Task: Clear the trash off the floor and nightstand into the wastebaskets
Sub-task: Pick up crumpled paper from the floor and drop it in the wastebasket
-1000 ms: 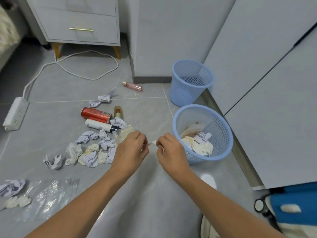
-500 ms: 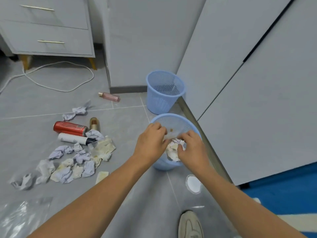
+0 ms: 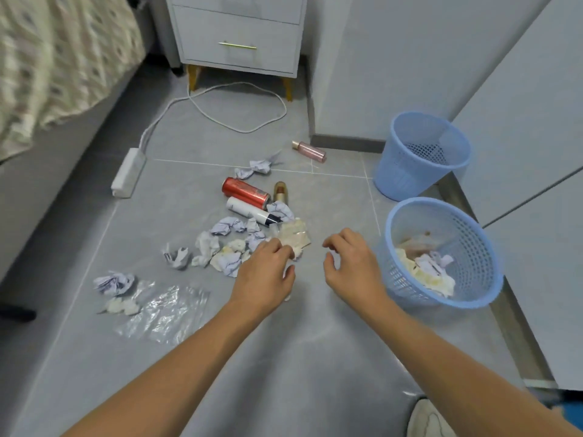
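Note:
Crumpled paper balls point(image 3: 225, 244) lie in a heap on the grey floor, with a red can point(image 3: 245, 192), a white tube point(image 3: 252, 211), a brown bottle point(image 3: 280, 190) and a pink bottle point(image 3: 309, 151) behind them. My left hand point(image 3: 266, 274) hovers at the heap's near right edge, fingers loosely curled, touching a small pale scrap. My right hand point(image 3: 350, 263) is open and holds nothing, just left of the near blue wastebasket point(image 3: 473, 247), which holds crumpled paper. A second blue wastebasket point(image 3: 400, 171) stands behind it with nothing visible inside.
A clear plastic bag point(image 3: 164, 310) and two more paper wads point(image 3: 113, 282) lie at the near left. A white power strip point(image 3: 127, 173) and its cable run to the nightstand point(image 3: 239, 33). The bed point(image 3: 47, 64) is on the left, cabinets point(image 3: 520, 137) on the right.
Both hands were over the near wastebasket, dropping paper in. They have now pulled back left toward the floor heap, and my view has swung left.

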A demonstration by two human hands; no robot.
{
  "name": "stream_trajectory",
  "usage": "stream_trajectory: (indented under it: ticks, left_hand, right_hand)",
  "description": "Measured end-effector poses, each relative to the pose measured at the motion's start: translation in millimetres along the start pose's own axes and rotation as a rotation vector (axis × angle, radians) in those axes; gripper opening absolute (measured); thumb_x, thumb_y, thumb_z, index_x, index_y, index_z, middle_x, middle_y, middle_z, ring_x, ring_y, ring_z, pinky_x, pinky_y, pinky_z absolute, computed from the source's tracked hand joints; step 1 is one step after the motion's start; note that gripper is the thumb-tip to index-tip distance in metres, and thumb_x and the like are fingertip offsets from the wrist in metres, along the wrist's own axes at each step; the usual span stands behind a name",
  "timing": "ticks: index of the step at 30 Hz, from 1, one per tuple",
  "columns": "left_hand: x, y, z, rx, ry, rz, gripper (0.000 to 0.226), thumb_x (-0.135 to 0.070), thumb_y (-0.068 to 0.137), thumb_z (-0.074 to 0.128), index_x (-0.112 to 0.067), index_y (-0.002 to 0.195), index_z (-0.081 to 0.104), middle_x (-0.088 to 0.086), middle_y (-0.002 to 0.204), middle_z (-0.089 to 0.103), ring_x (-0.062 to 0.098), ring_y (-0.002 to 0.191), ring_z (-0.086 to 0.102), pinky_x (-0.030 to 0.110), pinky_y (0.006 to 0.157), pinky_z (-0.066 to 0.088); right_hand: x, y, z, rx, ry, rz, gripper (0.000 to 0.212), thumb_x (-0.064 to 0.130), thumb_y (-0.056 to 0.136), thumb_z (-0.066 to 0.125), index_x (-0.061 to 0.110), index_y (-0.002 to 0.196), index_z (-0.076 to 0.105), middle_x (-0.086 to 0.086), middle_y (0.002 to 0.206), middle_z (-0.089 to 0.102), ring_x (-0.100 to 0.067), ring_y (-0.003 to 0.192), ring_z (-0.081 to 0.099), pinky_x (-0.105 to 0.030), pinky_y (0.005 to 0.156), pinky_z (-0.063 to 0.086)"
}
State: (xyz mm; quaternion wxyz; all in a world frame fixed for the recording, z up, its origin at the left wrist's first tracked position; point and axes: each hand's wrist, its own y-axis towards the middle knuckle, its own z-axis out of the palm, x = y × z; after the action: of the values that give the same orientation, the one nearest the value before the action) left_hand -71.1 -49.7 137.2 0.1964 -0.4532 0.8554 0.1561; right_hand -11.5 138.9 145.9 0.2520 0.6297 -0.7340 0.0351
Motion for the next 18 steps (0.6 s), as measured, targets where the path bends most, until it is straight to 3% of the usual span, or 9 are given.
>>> stream_trajectory:
  ticks: [6,12,18]
  left_hand:
    - [74.1,-31.2,25.6,0.073,0.029,-0.159,0.034,-0.027,0.095,0.056,-0.020,0.127,0.061,-0.002,0.122,0.057,0.022,0.116,0.053,0.040,0.077,0.054]
    - [99.1,-10.4,83.9,0.096,-0.025,-0.086,0.044,-0.022,0.094,0.056,-0.026,0.138,0.054,-0.001,0.134,0.051,0.024,0.122,0.047,0.043,0.081,0.054]
    - [102.1,19.4,123.9,0.136,0.040,-0.071,0.040,-0.035,0.098,0.057,-0.030,0.137,0.059,0.002,0.140,0.047,0.026,0.128,0.044,0.044,0.092,0.050]
  right_hand:
    - [12.6,-17.0,83.8,0.227,-0.008,0.004,0.026,0.018,0.085,0.065,0.019,0.111,0.064,0.001,0.110,0.058,-0.024,0.101,0.058,-0.043,0.076,0.054]
    - [-2.6,-32.2,144.0,0.490,-0.058,0.040,0.049,0.033,0.087,0.068,0.026,0.133,0.055,0.002,0.131,0.049,-0.025,0.120,0.047,-0.039,0.095,0.050]
    - [-15.8,-36.6,169.7,0.428,-0.132,-0.042,0.036,0.034,0.090,0.067,0.025,0.124,0.057,-0.001,0.124,0.048,-0.026,0.113,0.043,-0.036,0.091,0.045]
